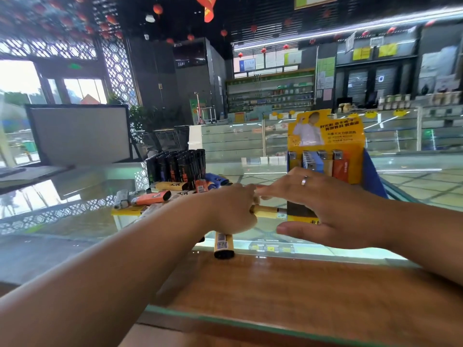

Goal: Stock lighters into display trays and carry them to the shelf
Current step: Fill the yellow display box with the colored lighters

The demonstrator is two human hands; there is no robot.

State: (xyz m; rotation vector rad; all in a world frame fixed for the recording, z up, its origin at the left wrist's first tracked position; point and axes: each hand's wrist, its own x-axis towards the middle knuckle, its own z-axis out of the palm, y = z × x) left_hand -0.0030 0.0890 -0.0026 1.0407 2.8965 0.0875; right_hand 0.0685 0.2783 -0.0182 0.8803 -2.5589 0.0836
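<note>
My left hand (pixel 231 210) grips two yellow lighters: one (pixel 266 212) points right toward the tray, the other (pixel 223 245) hangs down below the fist. My right hand (pixel 323 209) hovers with straight spread fingers just right of the left hand, its fingertips touching the left fingers and its thumb below the sideways lighter. Behind it stands the yellow display tray (pixel 325 141) with a tall printed back card, holding several upright lighters in blue, yellow and orange. A pile of loose lighters (pixel 160 195) in orange, yellow, blue and clear lies to the left on the glass counter.
A block of black lighters (pixel 176 166) stands upright behind the loose pile. The glass counter (pixel 75 196) has a wooden edge (pixel 300 284) near me. A monitor's back (pixel 80 134) stands at left. Glass showcases and stocked shelves (pixel 270 96) line the far side.
</note>
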